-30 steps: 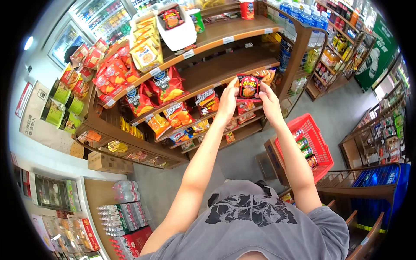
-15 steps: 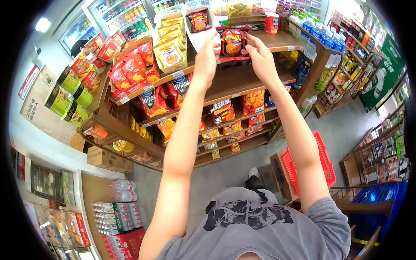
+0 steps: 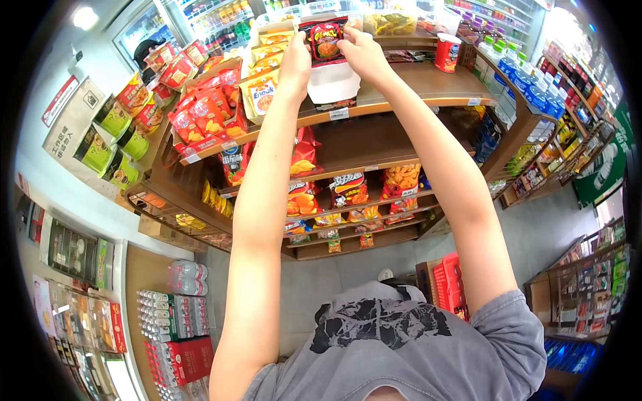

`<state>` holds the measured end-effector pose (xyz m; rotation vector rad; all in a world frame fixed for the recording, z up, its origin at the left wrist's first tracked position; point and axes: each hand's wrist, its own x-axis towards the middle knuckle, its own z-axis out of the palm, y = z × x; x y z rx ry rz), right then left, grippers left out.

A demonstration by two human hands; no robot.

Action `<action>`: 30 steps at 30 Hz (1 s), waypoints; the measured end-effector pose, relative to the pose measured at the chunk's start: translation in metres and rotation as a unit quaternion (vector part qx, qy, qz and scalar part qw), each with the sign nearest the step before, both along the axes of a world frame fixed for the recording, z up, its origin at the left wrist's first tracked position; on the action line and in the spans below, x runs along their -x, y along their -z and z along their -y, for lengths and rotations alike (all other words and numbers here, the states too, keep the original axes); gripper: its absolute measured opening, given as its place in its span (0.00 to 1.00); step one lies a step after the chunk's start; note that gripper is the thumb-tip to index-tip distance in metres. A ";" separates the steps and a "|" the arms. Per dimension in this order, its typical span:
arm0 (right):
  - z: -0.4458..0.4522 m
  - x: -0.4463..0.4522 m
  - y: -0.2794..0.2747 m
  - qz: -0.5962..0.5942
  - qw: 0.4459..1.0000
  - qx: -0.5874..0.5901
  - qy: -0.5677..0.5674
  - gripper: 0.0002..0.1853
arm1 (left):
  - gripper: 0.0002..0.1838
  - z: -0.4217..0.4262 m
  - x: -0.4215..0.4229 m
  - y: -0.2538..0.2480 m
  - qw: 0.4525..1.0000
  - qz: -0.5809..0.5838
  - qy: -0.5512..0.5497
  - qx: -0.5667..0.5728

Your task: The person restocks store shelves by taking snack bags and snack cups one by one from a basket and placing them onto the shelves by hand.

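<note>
A black-and-red snack packet (image 3: 326, 41) is held upright between my two hands, over the far part of a white open display box (image 3: 333, 85). My left hand (image 3: 295, 61) is closed at the packet's left edge, beside the box wall; its fingertips are partly hidden. At the right edge, my right hand (image 3: 364, 57) grips the packet with the thumb on its front. Left of the box stands a carton of yellow Enaak packets (image 3: 261, 93), close to my left wrist. The box rests on the top of a brown wooden shelf (image 3: 428, 83).
Red snack bags (image 3: 204, 110) fill a carton at the left. A red cup (image 3: 447, 53) stands on the right of the top shelf. Chip bags (image 3: 348, 190) line the lower shelves. A red basket (image 3: 449, 284) is below my right arm; bottle packs (image 3: 187, 277) stand lower left.
Both hands have moved left and away from me with the packet. It was beside the white box and is now over it. My view has shifted slightly.
</note>
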<state>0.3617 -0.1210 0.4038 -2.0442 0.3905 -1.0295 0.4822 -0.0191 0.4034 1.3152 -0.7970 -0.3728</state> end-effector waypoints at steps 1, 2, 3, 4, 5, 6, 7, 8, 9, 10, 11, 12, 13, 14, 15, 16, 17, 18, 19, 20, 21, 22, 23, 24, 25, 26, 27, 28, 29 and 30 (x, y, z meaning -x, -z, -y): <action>0.003 -0.005 0.001 0.003 1.000 0.000 -0.006 0.30 | 0.35 0.002 0.001 -0.001 1.000 -0.018 0.018 0.010; 0.006 -0.011 0.001 -0.018 1.000 -0.015 -0.010 0.30 | 0.36 0.004 0.002 -0.002 0.999 -0.036 0.035 0.021; 0.010 -0.017 0.002 -0.038 0.999 -0.029 -0.014 0.30 | 0.40 0.005 0.002 -0.005 0.999 -0.048 0.016 -0.012; 0.018 -0.028 0.008 -0.050 0.996 -0.057 -0.035 0.27 | 0.41 0.001 0.011 -0.009 0.998 -0.052 0.030 0.004; 0.024 -0.039 0.014 -0.049 0.996 -0.057 -0.040 0.27 | 0.42 -0.002 0.019 -0.013 0.997 -0.058 0.044 0.020; 0.025 -0.044 0.016 -0.067 0.994 -0.069 -0.049 0.26 | 0.42 -0.001 0.019 -0.013 0.997 -0.057 0.041 0.020; 0.026 -0.048 0.017 -0.085 0.991 -0.082 -0.057 0.24 | 0.43 0.000 0.018 -0.013 0.997 -0.065 0.044 0.023; 0.027 -0.049 0.020 -0.078 0.992 -0.081 -0.051 0.23 | 0.44 0.002 0.017 -0.011 0.996 -0.075 0.048 0.026; 0.029 -0.052 0.023 -0.079 0.992 -0.081 -0.053 0.23 | 0.44 0.005 0.015 -0.009 0.996 -0.075 0.047 0.026; 0.031 -0.055 0.025 -0.077 0.993 -0.081 -0.046 0.23 | 0.45 0.008 0.011 -0.006 0.995 -0.078 0.052 0.026; 0.033 -0.059 0.026 -0.074 0.993 -0.080 -0.039 0.23 | 0.45 0.011 0.007 -0.004 0.995 -0.080 0.053 0.028; 0.033 -0.059 0.025 -0.077 0.993 -0.077 -0.041 0.23 | 0.45 0.015 0.003 -0.001 0.995 -0.083 0.054 0.030; 0.032 -0.057 0.024 -0.084 0.992 -0.080 -0.040 0.24 | 0.46 0.017 -0.001 0.001 0.995 -0.076 0.057 0.025; 0.032 -0.056 0.023 -0.090 0.992 -0.082 -0.039 0.24 | 0.47 0.018 -0.005 0.003 0.996 -0.067 0.060 0.020; 0.030 -0.055 0.022 -0.089 0.992 -0.080 -0.041 0.24 | 0.47 0.017 -0.004 0.002 0.996 -0.066 0.059 0.022; 0.028 -0.052 0.021 -0.077 0.993 -0.080 -0.035 0.23 | 0.47 0.016 -0.001 0.003 0.996 -0.068 0.061 0.021; 0.026 -0.049 0.022 -0.065 0.994 -0.081 -0.028 0.23 | 0.47 0.015 0.000 0.003 0.995 -0.075 0.064 0.018; 0.023 -0.045 0.020 -0.064 0.994 -0.081 -0.027 0.23 | 0.47 0.013 0.003 0.001 0.994 -0.082 0.066 0.015; 0.020 -0.040 0.018 -0.058 0.996 -0.059 -0.020 0.23 | 0.47 0.011 0.006 -0.001 0.994 -0.082 0.068 0.015; 0.017 -0.035 0.016 -0.053 0.998 -0.036 -0.013 0.23 | 0.47 0.008 0.010 -0.001 0.993 -0.084 0.076 0.014; 0.014 -0.030 0.014 -0.047 0.999 -0.014 -0.006 0.24 | 0.46 0.005 0.011 0.000 0.992 -0.083 0.089 0.013; 0.012 -0.026 0.013 -0.024 1.000 0.009 -0.001 0.26 | 0.46 0.003 0.012 0.000 0.991 -0.082 0.102 0.013; 0.012 -0.024 0.013 -0.024 1.000 0.007 0.003 0.26 | 0.46 0.000 0.013 0.000 0.990 -0.082 0.115 0.013; 0.013 -0.021 0.015 -0.018 1.000 0.000 0.000 0.28 | 0.46 -0.004 0.017 0.001 0.992 -0.066 0.102 0.025; 0.015 -0.017 0.017 -0.012 1.000 -0.007 -0.002 0.29 | 0.46 -0.006 0.015 0.003 0.994 -0.056 0.089 0.031; 0.017 -0.013 0.021 -0.005 1.000 -0.013 -0.006 0.32 | 0.45 -0.008 0.014 0.005 0.995 -0.047 0.075 0.037; 0.018 -0.009 0.024 -0.005 1.000 -0.015 0.000 0.32 | 0.45 -0.012 0.013 0.008 0.995 -0.047 0.081 0.035; 0.020 -0.004 0.027 -0.003 0.999 -0.034 -0.025 0.32 | 0.45 -0.016 0.011 0.011 0.997 -0.044 0.062 0.033; 0.021 0.001 0.031 -0.002 0.997 -0.052 -0.049 0.32 | 0.44 -0.017 0.011 0.015 0.998 -0.042 0.043 0.031; 0.020 0.004 0.033 0.004 0.998 -0.050 -0.045 0.30 | 0.42 -0.018 0.015 0.018 0.997 -0.049 0.030 0.053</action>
